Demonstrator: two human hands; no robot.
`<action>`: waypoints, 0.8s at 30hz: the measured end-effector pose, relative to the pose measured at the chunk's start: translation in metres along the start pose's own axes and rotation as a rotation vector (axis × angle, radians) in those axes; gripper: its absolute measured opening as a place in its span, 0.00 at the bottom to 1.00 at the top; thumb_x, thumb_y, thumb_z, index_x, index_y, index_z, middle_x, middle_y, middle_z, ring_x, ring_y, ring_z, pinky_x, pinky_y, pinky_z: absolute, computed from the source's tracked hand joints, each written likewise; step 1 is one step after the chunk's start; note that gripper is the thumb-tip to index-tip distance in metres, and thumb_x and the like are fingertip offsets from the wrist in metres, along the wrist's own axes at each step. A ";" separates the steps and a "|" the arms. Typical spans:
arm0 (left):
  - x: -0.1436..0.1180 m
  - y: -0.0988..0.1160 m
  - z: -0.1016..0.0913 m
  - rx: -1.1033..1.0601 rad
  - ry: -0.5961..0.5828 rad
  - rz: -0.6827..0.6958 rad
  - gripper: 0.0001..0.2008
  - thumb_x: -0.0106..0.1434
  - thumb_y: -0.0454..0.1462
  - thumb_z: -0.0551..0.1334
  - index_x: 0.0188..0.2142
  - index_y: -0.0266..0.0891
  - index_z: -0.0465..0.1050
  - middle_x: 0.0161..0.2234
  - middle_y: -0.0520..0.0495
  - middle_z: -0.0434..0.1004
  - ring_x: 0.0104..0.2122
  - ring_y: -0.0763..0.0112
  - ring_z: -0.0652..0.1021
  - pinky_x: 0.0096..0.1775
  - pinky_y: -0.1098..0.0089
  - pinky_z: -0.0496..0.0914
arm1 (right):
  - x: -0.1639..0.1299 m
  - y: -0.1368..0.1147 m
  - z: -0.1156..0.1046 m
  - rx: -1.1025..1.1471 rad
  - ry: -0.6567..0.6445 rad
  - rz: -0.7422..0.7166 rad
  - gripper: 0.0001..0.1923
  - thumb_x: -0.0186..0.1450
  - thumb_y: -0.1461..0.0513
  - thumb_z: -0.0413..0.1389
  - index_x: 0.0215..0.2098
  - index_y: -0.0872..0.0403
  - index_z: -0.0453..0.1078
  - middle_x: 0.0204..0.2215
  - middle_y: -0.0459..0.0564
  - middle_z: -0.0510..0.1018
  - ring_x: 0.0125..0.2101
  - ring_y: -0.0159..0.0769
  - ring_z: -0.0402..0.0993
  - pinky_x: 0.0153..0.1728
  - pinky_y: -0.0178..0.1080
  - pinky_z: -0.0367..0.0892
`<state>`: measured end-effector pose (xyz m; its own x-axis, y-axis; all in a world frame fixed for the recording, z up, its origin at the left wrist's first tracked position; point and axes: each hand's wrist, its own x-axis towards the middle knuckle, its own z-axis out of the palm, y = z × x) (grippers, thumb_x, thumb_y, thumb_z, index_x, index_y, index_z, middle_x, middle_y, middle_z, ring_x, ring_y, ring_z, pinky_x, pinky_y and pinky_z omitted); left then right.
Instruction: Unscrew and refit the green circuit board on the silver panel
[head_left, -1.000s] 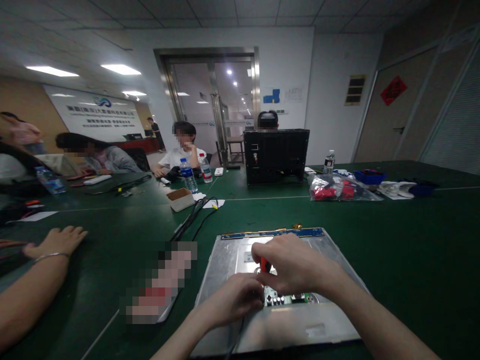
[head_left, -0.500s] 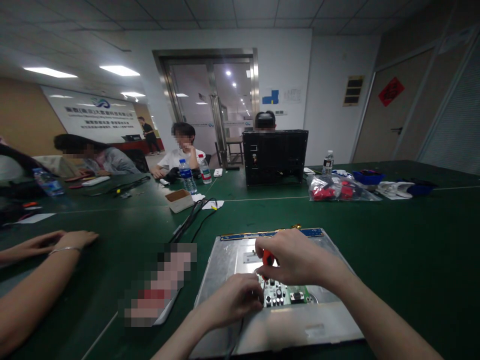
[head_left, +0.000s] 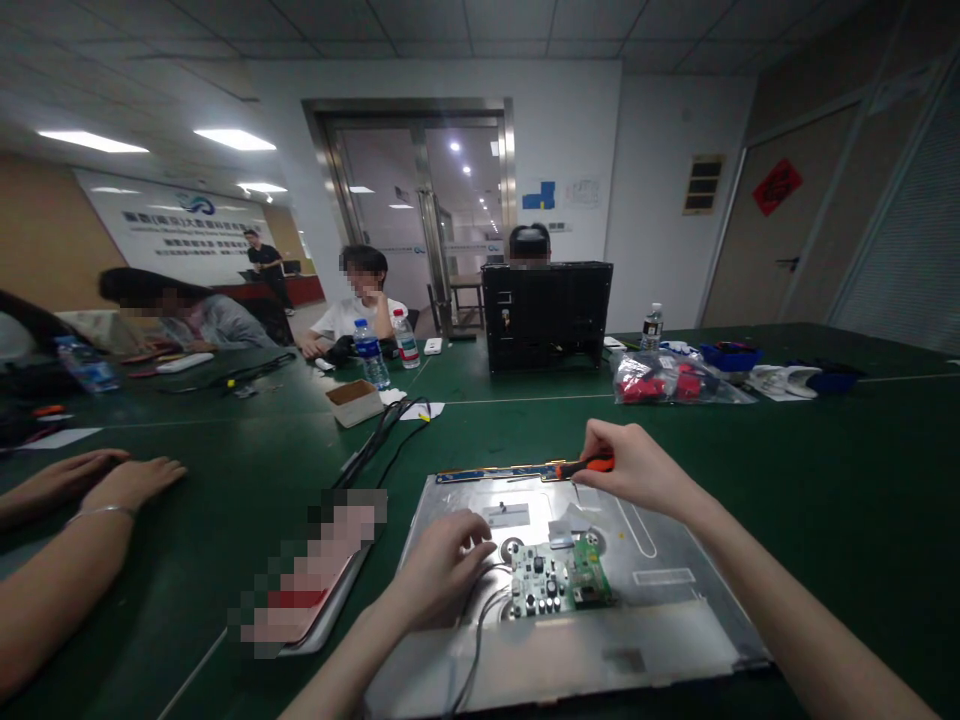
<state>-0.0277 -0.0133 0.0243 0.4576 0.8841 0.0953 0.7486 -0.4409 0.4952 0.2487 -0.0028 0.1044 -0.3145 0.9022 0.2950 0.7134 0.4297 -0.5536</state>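
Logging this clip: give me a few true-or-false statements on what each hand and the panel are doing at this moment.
1. The right hand holds an orange-handled screwdriver. True.
2. The left hand rests on the metal panel. True.
3. The small green circuit board lies on the table beside the panel. False: it sits on the panel.
4. The screwdriver tip touches the circuit board. False: it lies near the panel's far edge, apart from the board.

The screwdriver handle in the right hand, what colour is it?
Orange-red with black, on the screwdriver held by the right hand; the head view shows it.
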 end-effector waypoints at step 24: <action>0.060 0.019 0.020 0.493 -0.085 -0.049 0.09 0.61 0.29 0.53 0.37 0.36 0.71 0.37 0.36 0.76 0.39 0.55 0.76 0.40 0.63 0.68 | -0.032 0.111 0.042 0.562 0.020 0.353 0.23 0.53 0.42 0.55 0.30 0.52 0.61 0.16 0.38 0.66 0.14 0.28 0.61 0.16 0.32 0.57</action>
<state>0.0238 0.0286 0.0223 0.4386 0.8987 0.0015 0.8983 -0.4385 0.0284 0.3120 0.0174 0.0011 -0.1060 0.9938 0.0326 0.3344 0.0665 -0.9401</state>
